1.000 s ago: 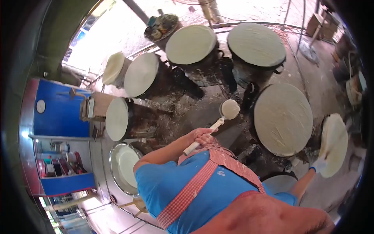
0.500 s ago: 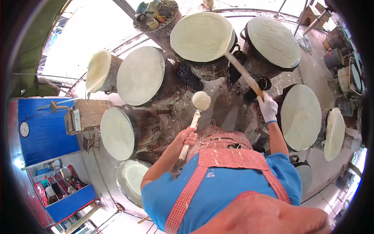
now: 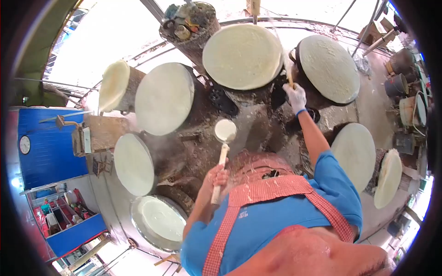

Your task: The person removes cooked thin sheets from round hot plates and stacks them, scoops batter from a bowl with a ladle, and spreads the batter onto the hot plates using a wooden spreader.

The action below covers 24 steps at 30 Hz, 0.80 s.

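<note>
My bare left hand is closed around the pale wooden handle of a ladle, whose round bowl holds white batter. In my right hand, which wears a white glove with a blue cuff, is a long wooden spatula. Its blade rises past the right edge of the far middle round of pale batter, blurred against the bright background; I cannot tell whether it touches. Just right of that hand lies another batter-covered griddle, its dark rim showing.
More batter rounds stand in a ring: left, near left, right. At lower left is a wide metal basin of batter. A cluttered drum stands at the back, buckets at the right.
My right hand has moved up and slightly left, and the spatula has swung from a leftward slant to nearly upright. The ladle stays in my left hand. The whole view has shifted somewhat.
</note>
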Motion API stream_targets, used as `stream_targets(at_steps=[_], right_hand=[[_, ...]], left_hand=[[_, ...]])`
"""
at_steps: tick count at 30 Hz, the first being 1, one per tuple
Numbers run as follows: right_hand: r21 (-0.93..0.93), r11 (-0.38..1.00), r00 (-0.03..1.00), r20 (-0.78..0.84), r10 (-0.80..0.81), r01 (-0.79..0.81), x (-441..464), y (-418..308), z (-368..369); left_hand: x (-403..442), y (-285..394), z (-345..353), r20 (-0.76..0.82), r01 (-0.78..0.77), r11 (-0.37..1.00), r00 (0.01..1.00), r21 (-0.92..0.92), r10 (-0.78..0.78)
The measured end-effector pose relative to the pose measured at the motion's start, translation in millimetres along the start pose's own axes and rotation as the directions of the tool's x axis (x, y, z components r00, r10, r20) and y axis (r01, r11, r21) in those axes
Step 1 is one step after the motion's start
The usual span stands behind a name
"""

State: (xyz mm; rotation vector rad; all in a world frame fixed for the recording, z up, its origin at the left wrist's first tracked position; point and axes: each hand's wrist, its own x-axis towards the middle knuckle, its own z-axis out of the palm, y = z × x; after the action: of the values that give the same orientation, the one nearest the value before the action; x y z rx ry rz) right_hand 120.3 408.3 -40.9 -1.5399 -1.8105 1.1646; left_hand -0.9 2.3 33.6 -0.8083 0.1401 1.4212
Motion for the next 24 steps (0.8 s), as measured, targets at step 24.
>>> stream_targets(at_steps=[24], right_hand=[[0.214, 0.976, 0.998, -0.050, 0.038, -0.026, 75, -209, 24]], left_hand=[[-9, 104, 5, -0.227, 0.216, 0.960, 0.958, 0.179, -0.174]])
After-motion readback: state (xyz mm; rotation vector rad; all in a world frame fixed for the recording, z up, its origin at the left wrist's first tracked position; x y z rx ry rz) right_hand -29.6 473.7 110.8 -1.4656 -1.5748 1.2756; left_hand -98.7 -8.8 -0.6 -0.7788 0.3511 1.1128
